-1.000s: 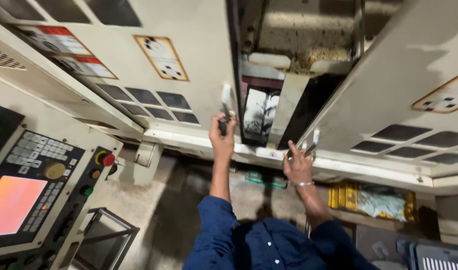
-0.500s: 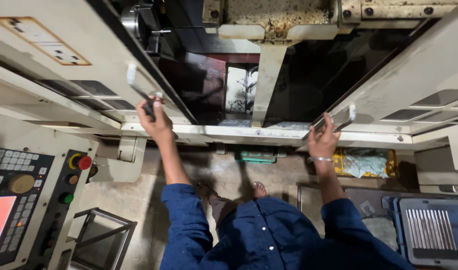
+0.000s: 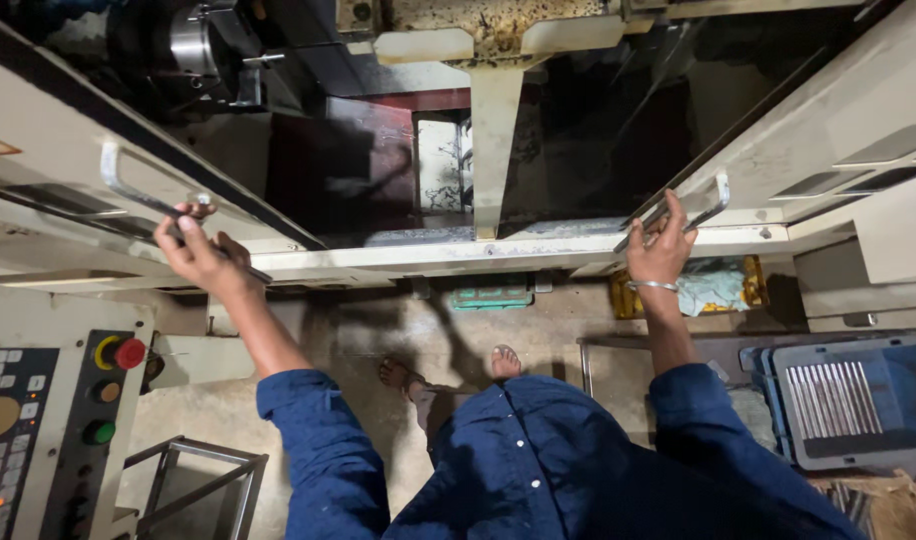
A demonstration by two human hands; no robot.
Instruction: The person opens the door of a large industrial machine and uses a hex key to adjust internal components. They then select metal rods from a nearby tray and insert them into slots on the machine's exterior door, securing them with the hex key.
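Two blue sleeves reach up from the near edge, past bare feet on the concrete floor (image 3: 378,330). The left hand (image 3: 200,255) is clenched around the metal handle (image 3: 138,195) of the left sliding door (image 3: 48,150); the right hand (image 3: 660,245) grips the handle (image 3: 693,208) of the right sliding door (image 3: 828,130). Between them gapes the dark machine chamber (image 3: 578,130), a chuck (image 3: 193,45) at far left.

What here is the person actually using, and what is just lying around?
In use:
left hand on the left door handle
right hand on the right door handle

Lying about:
control panel
grey tray
yellow packet
metal stand
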